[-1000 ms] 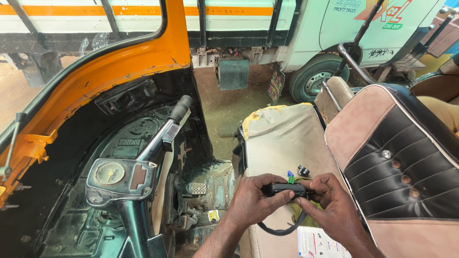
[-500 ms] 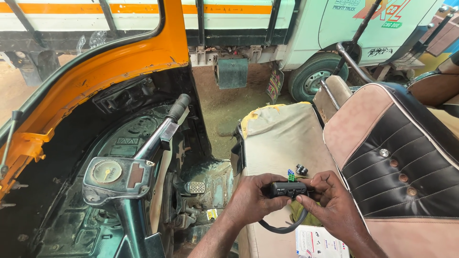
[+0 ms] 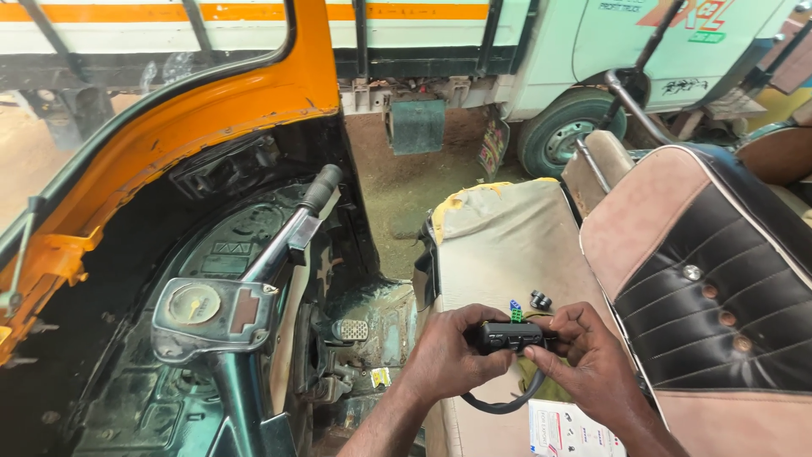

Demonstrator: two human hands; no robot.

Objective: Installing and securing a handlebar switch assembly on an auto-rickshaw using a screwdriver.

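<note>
Left hand [image 3: 448, 360]: fingers curled around the left end of the black switch unit [image 3: 510, 336].
Right hand [image 3: 592, 364]: thumb and fingers pinching the unit's right end.
Switch unit: held level over the worn seat cushion [image 3: 507, 245]; a black cable [image 3: 507, 402] loops beneath.
Nearby: blue-green connector [image 3: 515, 310], small black knob [image 3: 540, 300], handlebar [image 3: 288, 237] at left.

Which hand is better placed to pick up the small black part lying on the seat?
Probably the right hand: it is nearer the black part, just below it. The left hand grips the far end of the black switch unit.
</note>
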